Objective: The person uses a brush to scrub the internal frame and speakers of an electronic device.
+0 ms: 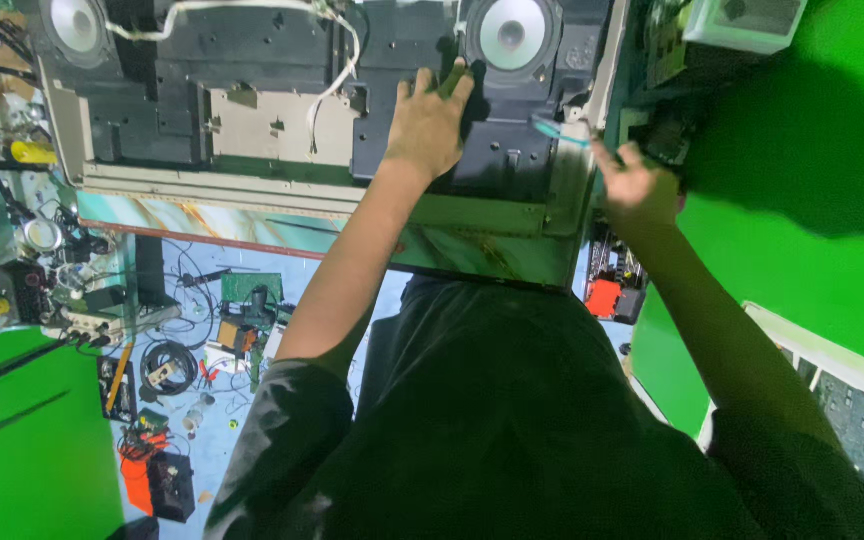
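**Bright colours, one big shadow**

The light is bright and even. A big dark shadow lies on the green wall, just right of the right hand. That hand looks a bit blurry. The left hand looks sharper. The shirt below both hands is dark and hard to see.

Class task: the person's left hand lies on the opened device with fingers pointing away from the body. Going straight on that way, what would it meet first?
Most likely the round grey speaker cone: the left hand points up-frame, its fingertips just short of it. Depth is unclear.
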